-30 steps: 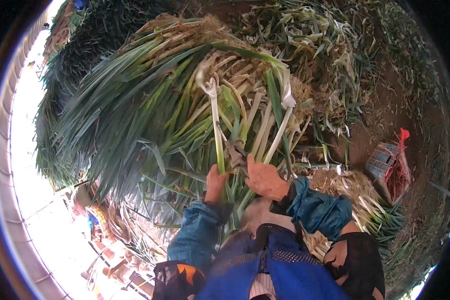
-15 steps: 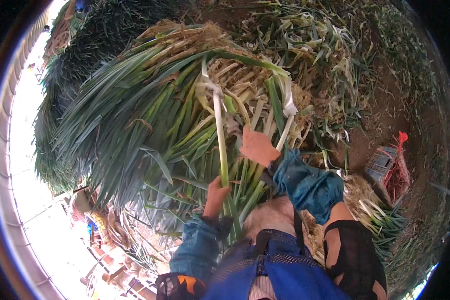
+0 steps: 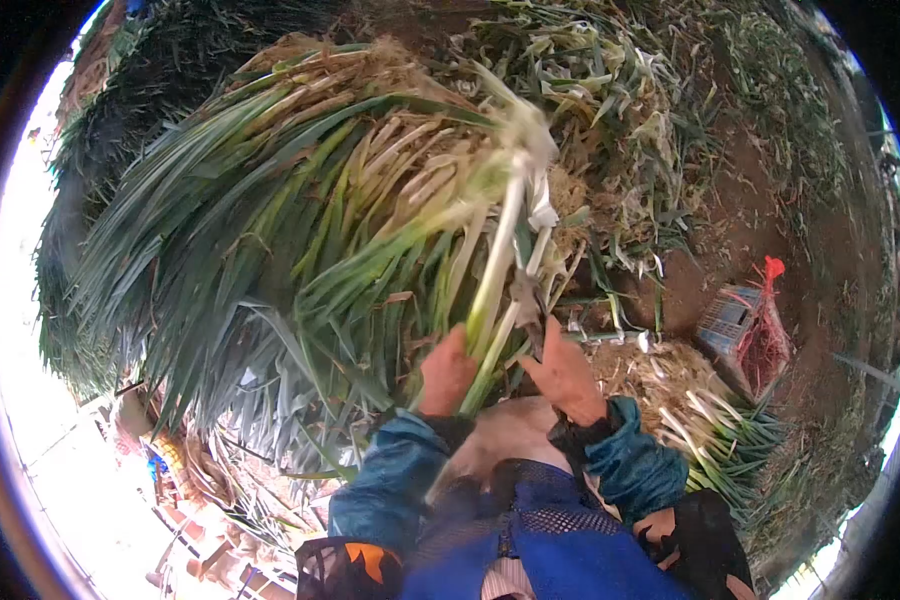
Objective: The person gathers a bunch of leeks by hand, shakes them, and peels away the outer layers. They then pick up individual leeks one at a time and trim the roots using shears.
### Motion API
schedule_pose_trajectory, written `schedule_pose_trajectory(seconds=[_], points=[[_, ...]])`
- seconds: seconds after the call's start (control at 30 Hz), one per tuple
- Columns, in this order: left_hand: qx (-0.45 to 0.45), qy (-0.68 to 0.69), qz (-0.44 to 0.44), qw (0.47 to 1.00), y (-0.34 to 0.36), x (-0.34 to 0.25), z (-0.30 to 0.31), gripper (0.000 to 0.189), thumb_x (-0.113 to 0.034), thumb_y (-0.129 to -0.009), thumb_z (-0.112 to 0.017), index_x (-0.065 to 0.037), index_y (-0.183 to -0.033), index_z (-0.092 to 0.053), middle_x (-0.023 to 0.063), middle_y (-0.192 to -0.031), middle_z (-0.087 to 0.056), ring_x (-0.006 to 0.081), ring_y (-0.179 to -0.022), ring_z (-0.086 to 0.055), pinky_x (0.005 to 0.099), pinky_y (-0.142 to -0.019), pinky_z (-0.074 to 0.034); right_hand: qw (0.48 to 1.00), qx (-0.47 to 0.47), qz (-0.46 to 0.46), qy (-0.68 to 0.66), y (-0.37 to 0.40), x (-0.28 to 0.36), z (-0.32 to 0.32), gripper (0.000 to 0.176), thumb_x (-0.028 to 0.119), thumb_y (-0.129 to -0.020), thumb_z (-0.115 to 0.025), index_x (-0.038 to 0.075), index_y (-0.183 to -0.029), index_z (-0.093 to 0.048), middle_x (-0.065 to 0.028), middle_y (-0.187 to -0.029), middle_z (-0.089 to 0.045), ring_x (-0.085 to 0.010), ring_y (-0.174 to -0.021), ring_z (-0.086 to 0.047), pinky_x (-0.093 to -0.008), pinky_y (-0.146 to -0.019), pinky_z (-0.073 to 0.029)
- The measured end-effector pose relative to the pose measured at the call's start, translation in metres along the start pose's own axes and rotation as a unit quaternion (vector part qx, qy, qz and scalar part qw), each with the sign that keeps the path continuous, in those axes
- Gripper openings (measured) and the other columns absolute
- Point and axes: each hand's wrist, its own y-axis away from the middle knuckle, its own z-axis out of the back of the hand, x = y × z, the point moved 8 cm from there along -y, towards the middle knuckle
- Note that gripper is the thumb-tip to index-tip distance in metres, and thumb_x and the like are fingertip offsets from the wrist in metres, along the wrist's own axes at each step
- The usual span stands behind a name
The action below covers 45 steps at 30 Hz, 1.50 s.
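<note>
My left hand is closed round the green part of a long-stemmed leek, whose white stem points up and away, its root end blurred. Close by on the right, my right hand has its fingers bent near the stalks, with a brown, root-like or tool-like piece at its fingertips that I cannot make out. Beneath and to the left spreads a big heap of leeks, green leaves toward the left and roots toward the top.
Loose leaf scraps cover the soil at the upper right. A blue crate with red netting stands at the right. Trimmed leeks lie in a pile beside my right arm.
My right hand has moved down and right, away from the upper stems. My left hand has risen slightly with the leek, whose white end now leans to the right.
</note>
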Motion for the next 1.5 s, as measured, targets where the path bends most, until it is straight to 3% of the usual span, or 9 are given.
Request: schedule_pose_trajectory(seconds=[0.67, 0.8, 0.93, 1.17, 1.3, 1.37, 1.43, 1.47, 1.5], points=[[0.061, 0.015, 0.065, 0.996, 0.036, 0.028, -0.080, 0.031, -0.016, -0.075, -0.060, -0.008, -0.103, -0.054, 0.0202, -0.088, -0.060, 0.0392, -0.087, -0.057, 0.0470, -0.070, -0.044, 0.996, -0.038, 0.048, 0.061, -0.071, -0.077, 0.020, 0.065, 0.029, -0.077, -0.061, -0.013, -0.119, -0.032, -0.0267, -0.074, -0.057, -0.0440, -0.072, -0.057, -0.0482, -0.064, -0.046], [0.151, -0.251, -0.054, 0.955, -0.001, 0.022, -0.087, 0.046, -0.023, -0.069, -0.067, -0.007, -0.110, -0.052, 0.0210, -0.118, -0.047, 0.0410, -0.111, -0.043, 0.0491, -0.086, -0.039, 0.996, 0.047, 0.064, 0.037, -0.046, -0.090, -0.005, 0.068, 0.029, -0.079, -0.060, -0.014, -0.122, -0.031, -0.0279, -0.079, -0.057, -0.0431, -0.075, -0.056, -0.0467, -0.064, -0.046], [-0.099, -0.372, -0.136, 0.913, -0.096, -0.042, -0.007, 0.076, -0.027, -0.068, -0.068, -0.002, -0.132, -0.036, 0.0253, -0.132, -0.032, 0.0384, -0.123, -0.031, 0.0486, -0.098, -0.029, 0.987, 0.102, 0.115, 0.048, -0.028, -0.082, -0.018, 0.070, 0.031, -0.079, -0.060, -0.013, -0.125, -0.030, -0.0265, -0.084, -0.057, -0.0413, -0.076, -0.057, -0.0449, -0.065, -0.047], [0.024, -0.576, -0.081, 0.813, -0.165, 0.043, -0.030, 0.038, -0.016, -0.073, -0.058, -0.007, -0.110, -0.054, 0.0081, -0.076, -0.060, 0.0271, -0.074, -0.059, 0.0397, -0.064, -0.041, 0.984, 0.046, 0.159, 0.064, -0.031, -0.104, -0.040, 0.066, 0.028, -0.077, -0.063, -0.012, -0.120, -0.033, -0.0221, -0.071, -0.059, -0.0403, -0.063, -0.060, -0.0460, -0.055, -0.049], [-0.041, -0.612, -0.281, 0.738, -0.210, -0.036, 0.028, 0.015, -0.015, -0.074, -0.057, -0.011, -0.088, -0.059, 0.0026, -0.065, -0.059, 0.0219, -0.066, -0.060, 0.0386, -0.058, -0.040, 0.977, 0.046, 0.182, 0.098, -0.022, -0.119, -0.048, 0.071, 0.029, -0.075, -0.065, -0.013, -0.122, -0.032, -0.0220, -0.070, -0.059, -0.0387, -0.063, -0.061, -0.0448, -0.054, -0.049], [-0.038, -0.689, -0.239, 0.684, -0.256, -0.113, 0.070, 0.025, -0.018, -0.075, -0.060, -0.011, -0.099, -0.062, 0.0162, -0.091, -0.060, 0.0322, -0.097, -0.056, 0.0473, -0.081, -0.041, 0.977, 0.048, 0.184, 0.100, -0.025, -0.122, -0.052, 0.073, 0.029, -0.075, -0.065, -0.013, -0.123, -0.031, -0.0218, -0.070, -0.059, -0.0378, -0.063, -0.061, -0.0444, -0.054, -0.049], [-0.265, -0.509, -0.544, 0.612, -0.284, -0.185, 0.114, 0.031, -0.017, -0.075, -0.062, -0.011, -0.106, -0.060, 0.0194, -0.113, -0.053, 0.0375, -0.110, -0.048, 0.0543, -0.097, -0.031, 0.978, 0.069, 0.169, 0.099, -0.023, -0.119, -0.047, 0.073, 0.029, -0.075, -0.066, -0.014, -0.123, -0.031, -0.0215, -0.070, -0.059, -0.0370, -0.062, -0.061, -0.0441, -0.053, -0.049], [-0.330, -0.584, -0.511, 0.538, -0.273, -0.246, 0.118, 0.035, -0.018, -0.077, -0.063, -0.008, -0.110, -0.055, 0.0162, -0.107, -0.054, 0.0360, -0.099, -0.052, 0.0516, -0.087, -0.038, 0.974, 0.051, 0.199, 0.096, -0.022, -0.113, -0.044, 0.072, 0.028, -0.075, -0.066, -0.013, -0.122, -0.032, -0.0213, -0.070, -0.059, -0.0370, -0.062, -0.061, -0.0441, -0.053, -0.049], [-0.331, -0.590, -0.453, 0.581, -0.275, -0.287, 0.121, 0.048, -0.018, -0.082, -0.052, -0.011, -0.127, -0.036, 0.0169, -0.127, -0.036, 0.0369, -0.118, -0.031, 0.0534, -0.098, -0.018, 0.969, 0.030, 0.228, 0.092, -0.022, -0.108, -0.041, 0.070, 0.028, -0.075, -0.066, -0.012, -0.121, -0.032, -0.0211, -0.070, -0.059, -0.0369, -0.061, -0.061, -0.0441, -0.052, -0.049]])
